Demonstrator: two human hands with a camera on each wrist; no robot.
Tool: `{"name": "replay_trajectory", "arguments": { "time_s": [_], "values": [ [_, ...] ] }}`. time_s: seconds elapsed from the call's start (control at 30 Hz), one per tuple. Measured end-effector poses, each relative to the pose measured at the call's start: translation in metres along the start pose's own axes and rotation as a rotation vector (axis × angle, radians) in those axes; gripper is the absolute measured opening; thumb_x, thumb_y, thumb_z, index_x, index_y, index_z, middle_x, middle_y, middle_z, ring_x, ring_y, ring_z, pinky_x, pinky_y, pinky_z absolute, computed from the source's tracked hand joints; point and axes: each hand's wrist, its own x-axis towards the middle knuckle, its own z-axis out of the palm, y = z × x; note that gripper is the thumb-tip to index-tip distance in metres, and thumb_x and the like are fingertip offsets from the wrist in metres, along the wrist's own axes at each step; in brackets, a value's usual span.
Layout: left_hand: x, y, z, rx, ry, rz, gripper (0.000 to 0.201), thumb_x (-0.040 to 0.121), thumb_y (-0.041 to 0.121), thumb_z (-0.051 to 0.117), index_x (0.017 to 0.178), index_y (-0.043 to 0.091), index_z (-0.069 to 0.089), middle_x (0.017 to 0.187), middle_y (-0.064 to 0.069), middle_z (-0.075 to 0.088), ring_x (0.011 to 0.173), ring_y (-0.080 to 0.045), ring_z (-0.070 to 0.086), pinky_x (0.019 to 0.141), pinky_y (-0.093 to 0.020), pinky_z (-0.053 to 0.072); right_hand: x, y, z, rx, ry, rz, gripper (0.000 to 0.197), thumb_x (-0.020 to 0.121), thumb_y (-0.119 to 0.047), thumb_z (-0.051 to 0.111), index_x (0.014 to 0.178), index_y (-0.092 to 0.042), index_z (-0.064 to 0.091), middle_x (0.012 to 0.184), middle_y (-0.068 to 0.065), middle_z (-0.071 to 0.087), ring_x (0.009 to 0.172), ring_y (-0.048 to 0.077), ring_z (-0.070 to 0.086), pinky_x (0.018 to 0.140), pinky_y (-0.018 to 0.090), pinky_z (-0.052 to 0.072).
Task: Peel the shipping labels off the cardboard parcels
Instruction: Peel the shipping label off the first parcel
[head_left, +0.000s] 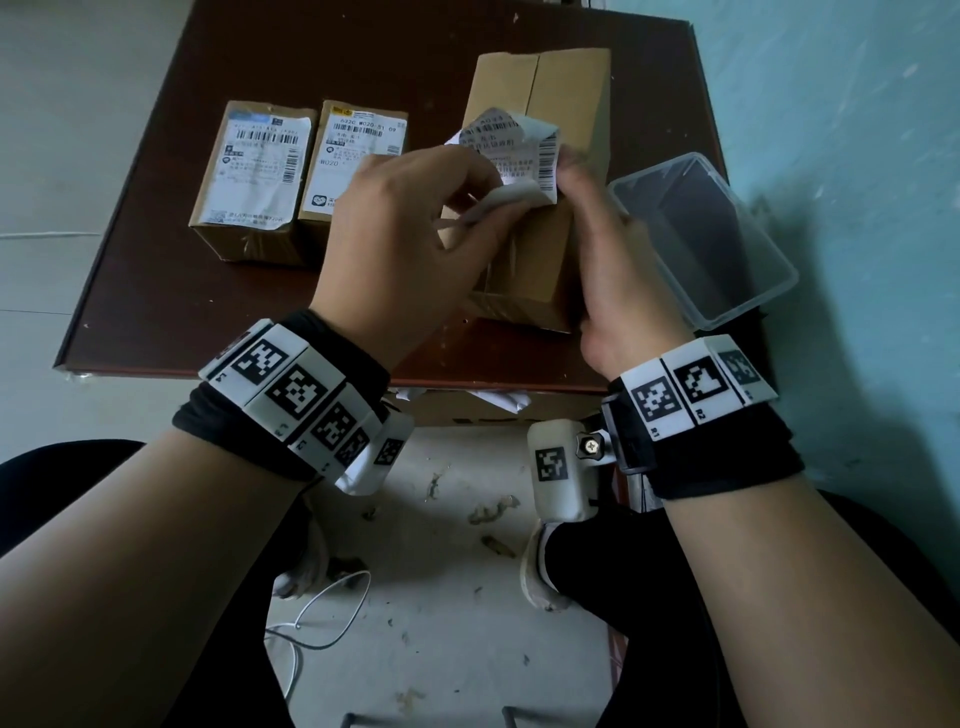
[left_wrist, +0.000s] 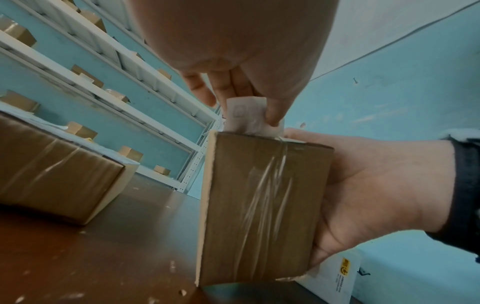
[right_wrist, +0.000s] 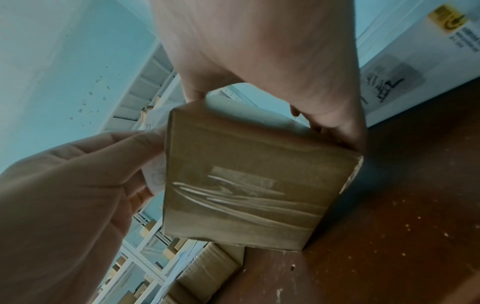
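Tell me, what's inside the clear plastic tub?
The tub looks empty: through its clear walls only the dark table underneath shows. Its near left corner sits behind the right hand, so that bit is hidden.

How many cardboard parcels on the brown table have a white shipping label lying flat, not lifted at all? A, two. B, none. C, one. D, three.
A: the two small cardboard parcels keep flat labels, while the big parcel's white label is curled up.
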Motion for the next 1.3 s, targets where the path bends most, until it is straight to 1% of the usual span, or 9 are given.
{"name": "replay_trajectory", "arguments": {
  "time_s": [0.1, 0.27, 0.4, 0.47, 0.73, 0.87, 1.07, 1.17, 1.3],
  "values": [
    [-0.002, 0.003, 0.002, -0.061, 0.002, -0.034, 0.025, 0.103, 0.025, 0.068, 0.096, 0.001, 0.068, 0.089, -0.001, 0.070, 0.079, -0.012, 0.063, 0.068, -0.031, 0.051, 0.002, 0.003, -0.001, -0.013, 0.025, 0.010, 0.141, 0.036, -0.098, 0.088, 0.153, -0.028, 0.054, 0.138, 0.001, 0.075, 0.127, 0.025, 0.073, 0.110, 0.053, 0.057],
    [0.000, 0.001, 0.007, -0.166, 0.026, -0.111, 0.018, 0.103, 0.013, 0.067, 0.098, -0.004, 0.060, 0.088, -0.010, 0.065, 0.079, -0.019, 0.062, 0.071, -0.043, 0.053, -0.004, -0.001, -0.001, -0.005, 0.083, 0.013, 0.149, 0.029, -0.097, 0.089, 0.155, -0.029, 0.048, 0.139, -0.002, 0.073, 0.127, 0.023, 0.071, 0.111, 0.052, 0.056],
    [0.000, 0.007, 0.002, -0.188, -0.027, -0.113, 0.017, 0.100, 0.017, 0.069, 0.105, 0.001, 0.066, 0.101, -0.002, 0.069, 0.093, -0.004, 0.063, 0.079, -0.020, 0.052, -0.017, -0.009, 0.000, -0.013, 0.064, 0.016, 0.122, 0.057, -0.080, 0.089, 0.153, -0.025, 0.039, 0.137, -0.001, 0.070, 0.122, 0.020, 0.071, 0.107, 0.053, 0.059],
    [0.000, 0.007, 0.003, -0.128, -0.051, -0.090, 0.025, 0.097, 0.027, 0.075, 0.104, 0.004, 0.070, 0.106, -0.001, 0.070, 0.099, -0.006, 0.063, 0.081, -0.015, 0.049, -0.020, -0.010, 0.001, -0.024, 0.066, 0.005, 0.121, 0.056, -0.077, 0.088, 0.153, -0.024, 0.038, 0.137, -0.003, 0.069, 0.124, 0.019, 0.070, 0.109, 0.053, 0.058],
    [0.003, 0.001, 0.004, -0.066, 0.038, -0.069, 0.023, 0.105, 0.022, 0.067, 0.097, 0.001, 0.070, 0.095, -0.009, 0.070, 0.086, -0.016, 0.063, 0.073, -0.021, 0.048, -0.010, -0.004, 0.003, -0.058, 0.008, -0.025, 0.142, 0.043, -0.090, 0.094, 0.160, -0.026, 0.044, 0.140, -0.003, 0.073, 0.126, 0.020, 0.073, 0.109, 0.052, 0.058],
    [0.003, 0.000, 0.003, -0.111, 0.072, -0.144, 0.024, 0.106, 0.019, 0.057, 0.102, 0.000, 0.071, 0.092, -0.011, 0.071, 0.085, -0.023, 0.066, 0.073, -0.043, 0.053, -0.009, -0.003, 0.003, -0.064, -0.011, -0.046, 0.143, 0.041, -0.090, 0.093, 0.159, -0.027, 0.045, 0.141, -0.004, 0.073, 0.129, 0.020, 0.071, 0.110, 0.053, 0.056],
    [0.003, 0.007, -0.001, -0.180, 0.030, -0.140, 0.023, 0.100, 0.008, 0.053, 0.107, -0.001, 0.072, 0.102, -0.011, 0.071, 0.096, -0.017, 0.066, 0.077, -0.026, 0.053, -0.011, -0.004, 0.003, -0.038, -0.028, -0.075, 0.144, 0.044, -0.084, 0.097, 0.163, -0.025, 0.040, 0.143, -0.002, 0.072, 0.128, 0.019, 0.072, 0.109, 0.050, 0.059],
    [0.003, 0.008, 0.000, -0.142, 0.019, -0.095, 0.023, 0.103, 0.022, 0.064, 0.106, 0.002, 0.073, 0.107, -0.007, 0.072, 0.101, -0.013, 0.067, 0.080, -0.025, 0.055, -0.017, -0.007, 0.006, -0.055, -0.039, -0.051, 0.143, 0.048, -0.085, 0.095, 0.165, -0.027, 0.037, 0.142, -0.005, 0.071, 0.127, 0.015, 0.072, 0.108, 0.046, 0.059],
    [0.003, 0.002, 0.001, -0.078, 0.037, -0.095, 0.034, 0.099, 0.039, 0.073, 0.106, 0.005, 0.076, 0.111, -0.003, 0.071, 0.104, -0.012, 0.067, 0.075, -0.024, 0.058, -0.027, -0.012, 0.008, -0.077, 0.047, -0.091, 0.117, 0.065, -0.067, 0.092, 0.158, -0.020, 0.040, 0.138, -0.005, 0.070, 0.123, 0.013, 0.071, 0.109, 0.045, 0.060]
  ]
}}
